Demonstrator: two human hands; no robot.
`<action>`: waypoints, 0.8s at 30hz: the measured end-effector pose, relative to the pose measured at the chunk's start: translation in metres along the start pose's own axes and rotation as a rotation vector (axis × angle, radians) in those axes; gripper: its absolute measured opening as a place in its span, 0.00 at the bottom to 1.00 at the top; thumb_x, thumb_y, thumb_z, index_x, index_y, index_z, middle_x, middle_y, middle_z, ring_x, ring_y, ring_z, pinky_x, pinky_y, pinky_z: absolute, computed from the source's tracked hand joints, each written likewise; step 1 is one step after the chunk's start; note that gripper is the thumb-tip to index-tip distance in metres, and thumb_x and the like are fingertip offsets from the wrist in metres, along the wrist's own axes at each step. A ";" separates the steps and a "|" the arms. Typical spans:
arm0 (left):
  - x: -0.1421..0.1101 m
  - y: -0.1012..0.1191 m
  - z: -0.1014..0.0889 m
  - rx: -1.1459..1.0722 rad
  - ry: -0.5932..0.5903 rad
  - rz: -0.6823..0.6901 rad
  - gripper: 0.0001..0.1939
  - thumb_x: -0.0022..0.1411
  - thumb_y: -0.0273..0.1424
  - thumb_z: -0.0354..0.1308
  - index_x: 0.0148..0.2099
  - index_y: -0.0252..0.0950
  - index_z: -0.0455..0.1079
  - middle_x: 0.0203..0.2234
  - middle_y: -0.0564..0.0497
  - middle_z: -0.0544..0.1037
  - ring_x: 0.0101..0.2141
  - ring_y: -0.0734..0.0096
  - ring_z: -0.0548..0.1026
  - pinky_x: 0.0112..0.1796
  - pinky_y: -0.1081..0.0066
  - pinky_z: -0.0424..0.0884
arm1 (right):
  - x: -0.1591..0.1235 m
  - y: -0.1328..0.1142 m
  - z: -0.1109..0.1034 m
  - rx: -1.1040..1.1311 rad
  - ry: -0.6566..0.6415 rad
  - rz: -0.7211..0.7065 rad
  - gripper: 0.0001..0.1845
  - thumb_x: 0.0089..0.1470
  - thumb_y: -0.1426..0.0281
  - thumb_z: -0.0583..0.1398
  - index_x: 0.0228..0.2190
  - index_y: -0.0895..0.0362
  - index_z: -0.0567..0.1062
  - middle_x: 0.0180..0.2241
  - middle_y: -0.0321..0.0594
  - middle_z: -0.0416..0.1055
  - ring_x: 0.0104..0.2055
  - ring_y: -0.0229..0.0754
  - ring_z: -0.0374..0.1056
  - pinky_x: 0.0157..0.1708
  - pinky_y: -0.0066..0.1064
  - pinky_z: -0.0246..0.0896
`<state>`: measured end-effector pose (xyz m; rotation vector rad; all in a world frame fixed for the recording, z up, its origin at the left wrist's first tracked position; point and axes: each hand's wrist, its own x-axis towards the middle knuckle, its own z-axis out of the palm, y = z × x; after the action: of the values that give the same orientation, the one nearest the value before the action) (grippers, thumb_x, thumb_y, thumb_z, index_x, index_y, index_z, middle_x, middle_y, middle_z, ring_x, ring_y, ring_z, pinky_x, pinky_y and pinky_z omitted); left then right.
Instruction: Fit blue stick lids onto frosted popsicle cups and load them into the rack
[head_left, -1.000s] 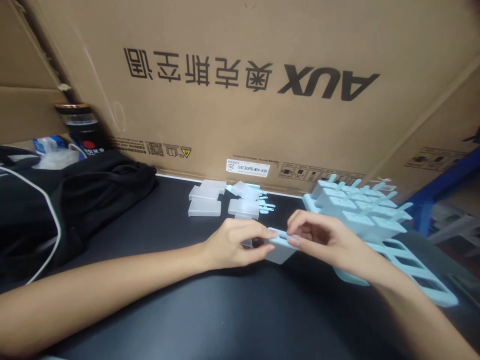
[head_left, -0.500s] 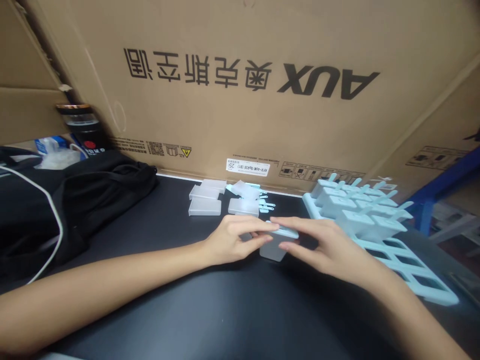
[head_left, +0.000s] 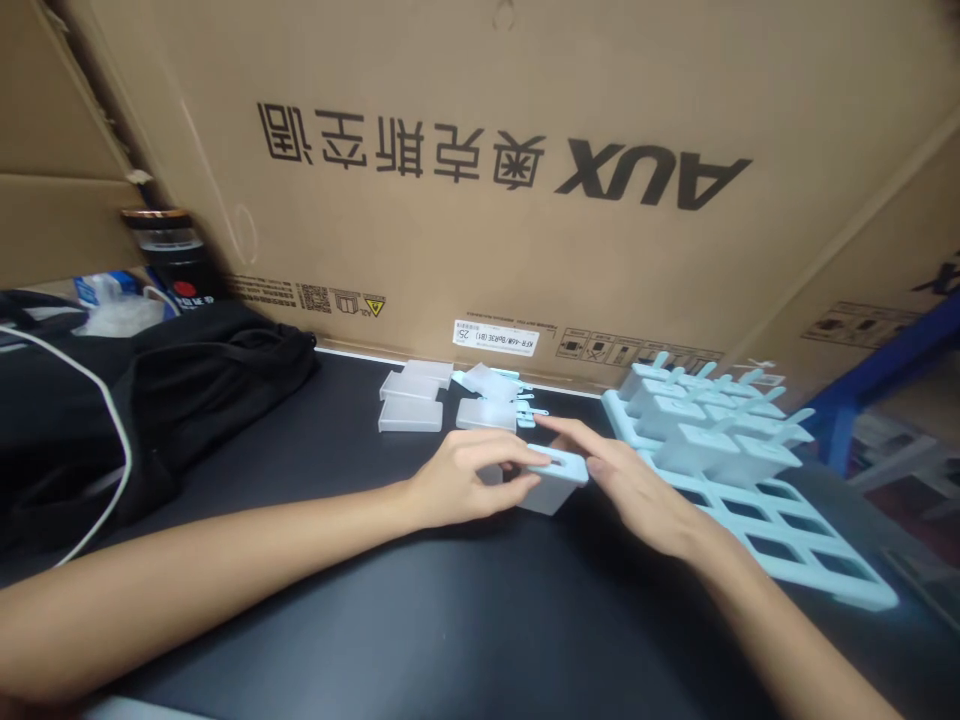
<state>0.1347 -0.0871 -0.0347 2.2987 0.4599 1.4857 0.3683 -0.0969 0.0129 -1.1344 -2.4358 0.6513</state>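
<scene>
My left hand (head_left: 480, 475) is closed on a popsicle mold (head_left: 551, 497), its thumb and fingers gripping the left end. The mold is a translucent box with a light blue lid (head_left: 568, 468) that has a slot in the middle; no stick shows in it. My right hand (head_left: 626, 485) is open, fingers stretched toward the pile of light blue sticks (head_left: 527, 412). Its thumb is beside the lid's right end; whether it touches I cannot tell. Left of the sticks lie several translucent mold cases (head_left: 411, 413), with more cases (head_left: 486, 413) partly over the sticks.
At right stands a light blue rack (head_left: 810, 565) with several capped molds (head_left: 701, 450), sticks upright, in its far part. A black bag (head_left: 225, 390) with a white cable (head_left: 112, 420) lies at left near a dark bottle (head_left: 176, 260). A large cardboard box (head_left: 420, 240) stands behind.
My right hand has let go of the lid and moved off to the right, fingers now reaching forward. The lid's slot has come into view. My left hand keeps its grip.
</scene>
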 end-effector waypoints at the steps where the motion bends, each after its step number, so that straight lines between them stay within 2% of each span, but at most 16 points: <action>1: -0.001 0.000 0.000 0.004 -0.011 0.021 0.09 0.64 0.28 0.60 0.47 0.33 0.76 0.35 0.46 0.82 0.33 0.71 0.78 0.36 0.71 0.77 | 0.002 0.007 0.001 0.018 0.032 -0.003 0.28 0.64 0.68 0.44 0.64 0.50 0.60 0.47 0.42 0.74 0.42 0.46 0.71 0.46 0.41 0.67; 3: -0.002 0.000 0.001 0.007 -0.030 0.062 0.10 0.63 0.28 0.60 0.47 0.33 0.75 0.34 0.46 0.81 0.33 0.70 0.78 0.35 0.71 0.77 | 0.008 0.020 0.006 -0.040 0.094 0.011 0.29 0.62 0.71 0.46 0.63 0.51 0.61 0.50 0.44 0.71 0.46 0.46 0.69 0.49 0.44 0.67; 5: -0.004 -0.001 0.001 -0.002 -0.049 0.090 0.11 0.61 0.28 0.60 0.47 0.33 0.73 0.34 0.47 0.80 0.32 0.70 0.77 0.33 0.72 0.76 | 0.015 0.029 0.015 -0.187 0.132 0.023 0.29 0.60 0.72 0.49 0.63 0.52 0.61 0.56 0.47 0.65 0.54 0.49 0.66 0.53 0.46 0.65; 8: -0.006 -0.002 0.001 -0.008 -0.088 0.116 0.12 0.61 0.28 0.61 0.47 0.33 0.71 0.34 0.46 0.78 0.32 0.71 0.76 0.29 0.75 0.74 | 0.026 0.035 0.028 -0.382 0.131 0.009 0.26 0.60 0.73 0.51 0.59 0.54 0.66 0.60 0.49 0.62 0.59 0.52 0.62 0.58 0.48 0.62; 11: -0.006 -0.001 0.001 0.009 -0.113 0.150 0.13 0.61 0.29 0.61 0.48 0.34 0.69 0.36 0.45 0.78 0.34 0.70 0.76 0.30 0.74 0.74 | 0.033 0.034 0.034 -0.431 0.121 0.010 0.18 0.62 0.72 0.51 0.50 0.56 0.73 0.52 0.50 0.68 0.54 0.51 0.65 0.56 0.47 0.63; 14: -0.006 0.000 -0.001 0.020 -0.133 0.187 0.13 0.62 0.30 0.60 0.49 0.35 0.69 0.38 0.45 0.78 0.36 0.69 0.77 0.33 0.74 0.74 | 0.034 0.033 0.033 -0.430 0.130 0.049 0.12 0.62 0.69 0.52 0.42 0.58 0.73 0.43 0.49 0.70 0.45 0.48 0.68 0.47 0.43 0.67; 18: -0.006 0.000 -0.002 0.043 -0.140 0.212 0.12 0.63 0.30 0.59 0.49 0.34 0.68 0.38 0.45 0.77 0.37 0.69 0.76 0.36 0.72 0.74 | 0.033 0.035 0.031 -0.417 0.138 0.120 0.11 0.62 0.67 0.52 0.40 0.59 0.71 0.37 0.45 0.69 0.36 0.44 0.68 0.38 0.37 0.65; 24: -0.007 -0.001 -0.002 0.083 -0.182 0.174 0.13 0.65 0.32 0.58 0.51 0.35 0.66 0.41 0.45 0.76 0.38 0.70 0.76 0.33 0.75 0.72 | 0.034 0.032 0.025 -0.378 0.115 0.187 0.09 0.58 0.67 0.54 0.27 0.56 0.69 0.31 0.40 0.67 0.30 0.41 0.64 0.33 0.33 0.59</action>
<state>0.1299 -0.0894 -0.0404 2.5678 0.2817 1.3375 0.3545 -0.0584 -0.0206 -1.5117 -2.4341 0.1683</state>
